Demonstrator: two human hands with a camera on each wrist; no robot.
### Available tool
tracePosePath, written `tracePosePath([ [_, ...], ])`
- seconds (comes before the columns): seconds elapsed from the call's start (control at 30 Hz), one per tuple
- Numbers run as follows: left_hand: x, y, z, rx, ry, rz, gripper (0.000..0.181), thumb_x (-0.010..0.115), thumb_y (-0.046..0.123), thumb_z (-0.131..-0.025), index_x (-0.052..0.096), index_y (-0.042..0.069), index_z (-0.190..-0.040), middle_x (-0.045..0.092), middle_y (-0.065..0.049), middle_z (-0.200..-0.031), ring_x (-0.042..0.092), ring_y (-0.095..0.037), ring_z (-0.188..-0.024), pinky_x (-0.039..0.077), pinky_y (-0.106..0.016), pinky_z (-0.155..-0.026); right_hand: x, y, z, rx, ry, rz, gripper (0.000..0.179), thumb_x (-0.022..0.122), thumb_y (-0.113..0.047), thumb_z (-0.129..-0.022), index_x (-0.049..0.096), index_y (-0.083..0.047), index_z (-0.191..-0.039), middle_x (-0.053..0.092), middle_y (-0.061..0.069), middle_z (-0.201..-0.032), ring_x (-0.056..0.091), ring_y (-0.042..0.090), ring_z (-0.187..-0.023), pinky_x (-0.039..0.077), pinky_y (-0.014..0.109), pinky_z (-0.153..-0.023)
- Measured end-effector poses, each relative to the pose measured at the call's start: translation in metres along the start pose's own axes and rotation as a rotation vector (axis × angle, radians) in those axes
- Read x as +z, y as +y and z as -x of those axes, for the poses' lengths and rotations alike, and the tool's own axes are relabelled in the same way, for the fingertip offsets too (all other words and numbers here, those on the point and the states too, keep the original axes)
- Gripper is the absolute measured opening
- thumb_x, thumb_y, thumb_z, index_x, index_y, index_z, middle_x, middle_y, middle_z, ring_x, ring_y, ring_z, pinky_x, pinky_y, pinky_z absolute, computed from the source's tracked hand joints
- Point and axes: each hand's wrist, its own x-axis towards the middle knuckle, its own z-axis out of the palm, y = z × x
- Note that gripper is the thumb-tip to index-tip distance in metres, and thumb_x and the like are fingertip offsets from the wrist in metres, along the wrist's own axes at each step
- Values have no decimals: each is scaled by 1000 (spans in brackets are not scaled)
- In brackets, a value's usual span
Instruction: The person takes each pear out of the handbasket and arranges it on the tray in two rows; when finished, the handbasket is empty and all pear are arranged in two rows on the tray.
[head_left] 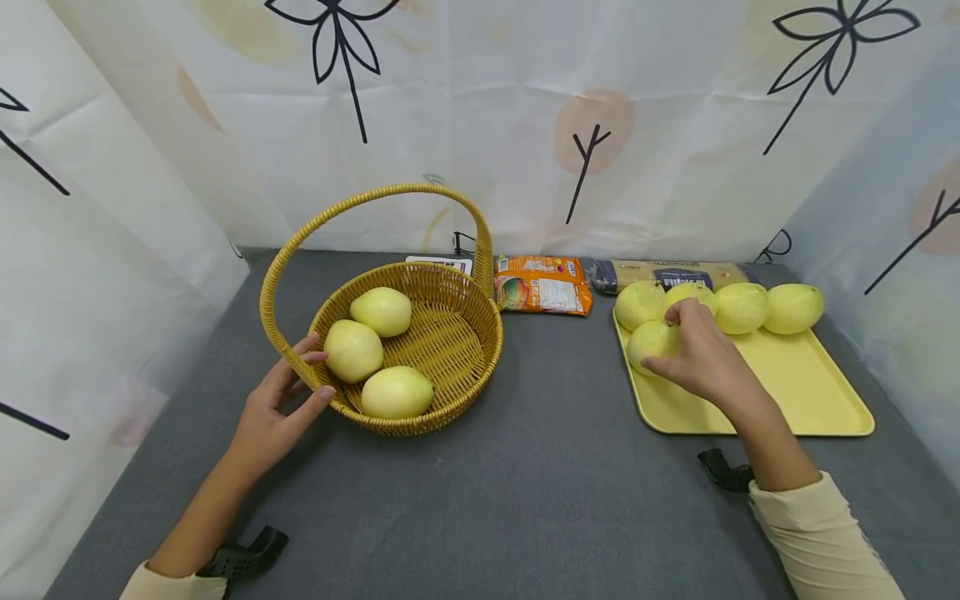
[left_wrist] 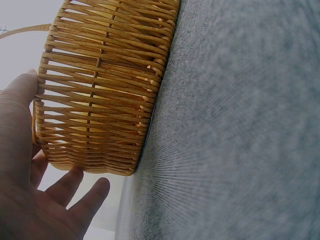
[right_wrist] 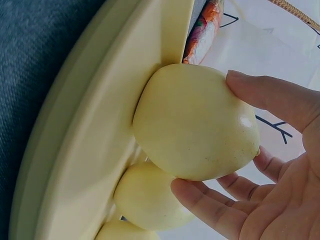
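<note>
My left hand (head_left: 273, 417) holds the wicker basket (head_left: 468, 396) at its left rim, thumb and fingers on either side of the handle's foot. Its other fingers spread beside the basket wall (left_wrist: 100, 95) in the left wrist view. Inside the basket lie three small pale yellow melons (head_left: 397, 392). On the right, my right hand (head_left: 705, 354) grips another small melon (right_wrist: 195, 122) between thumb and fingertips, at the left side of the yellow tray (head_left: 795, 383). Several more melons (head_left: 793, 308) line the tray's far edge. The gripped melon still appears to touch the tray.
Behind the basket and tray lie an orange packet (head_left: 543, 286), a long clear-wrapped package (head_left: 667, 273) and a white card (head_left: 442, 264). The basket's tall handle (head_left: 375, 196) arches above it. A patterned cloth (head_left: 480, 125) hangs behind the grey table (head_left: 540, 483).
</note>
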Motion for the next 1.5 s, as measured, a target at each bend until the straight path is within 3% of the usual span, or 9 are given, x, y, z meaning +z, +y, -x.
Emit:
tracePosePath([
  [0.23, 0, -1, -1, -17, 3, 3, 52, 68, -14, -86, 56, -4, -135, 41, -19, -153, 45, -17, -137, 44, -15, -97, -1, -1, -1, -18, -15, 10, 69, 81, -18, -84, 40, 14, -131, 43, 32, -121, 44, 41, -103, 41, 57, -84],
  [0.37, -1, -1, 0, -25, -3, -3, 51, 68, -12, -87, 57, -3, -135, 41, -17, -154, 45, -18, -137, 45, -15, -98, -1, -8, 0, -77, 44, 43, 65, 79, -17, -86, 45, 12, -134, 46, 33, -125, 46, 45, -108, 41, 60, -84],
  [0.57, 0, -1, 0, -17, -4, -6, 50, 68, -11, -87, 57, -3, -135, 41, -18, -154, 45, -20, -137, 44, -15, -98, 6, -32, 0, -225, 154, 61, 50, 79, -10, -85, 56, 6, -126, 54, 28, -123, 52, 45, -108, 43, 60, -86],
  [0.93, 0, 1, -1, -2, 2, -19, 53, 69, -12, -86, 56, -3, -137, 42, -21, -152, 46, -12, -135, 44, -14, -97, 43, -102, -21, -577, 186, -11, 35, 81, -13, -85, 65, -3, -115, 62, 13, -116, 61, 30, -104, 53, 47, -83],
  [1.1, -1, -2, 2, 0, 2, -8, 53, 69, -13, -86, 56, -3, -136, 41, -21, -152, 46, -15, -136, 44, -14, -97, 71, -141, -29, -681, 88, -57, 32, 78, -16, -89, 66, -5, -117, 63, 9, -116, 64, 21, -94, 55, 39, -75],
  [1.23, 0, -2, 2, 1, -2, -3, 52, 69, -13, -86, 57, -3, -135, 40, -20, -153, 45, -18, -137, 44, -15, -97, 93, -166, -36, -713, -76, -133, 30, 74, -19, -93, 65, -6, -119, 63, 7, -118, 63, 18, -94, 54, 35, -78],
  [1.4, 2, -2, 1, -6, -6, 1, 51, 69, -13, -86, 57, -3, -135, 41, -18, -154, 45, -21, -137, 44, -15, -98, 109, -188, -45, -638, -337, -126, 49, 72, -32, -95, 58, -6, -135, 57, 8, -133, 58, 23, -118, 51, 38, -92],
  [1.5, 1, -2, 1, -13, 0, -1, 51, 69, -13, -86, 57, -3, -135, 41, -18, -153, 46, -19, -136, 44, -15, -98, 114, -197, -54, -580, -446, -83, 62, 72, -41, -93, 52, -9, -143, 56, 7, -139, 56, 20, -121, 49, 38, -95],
])
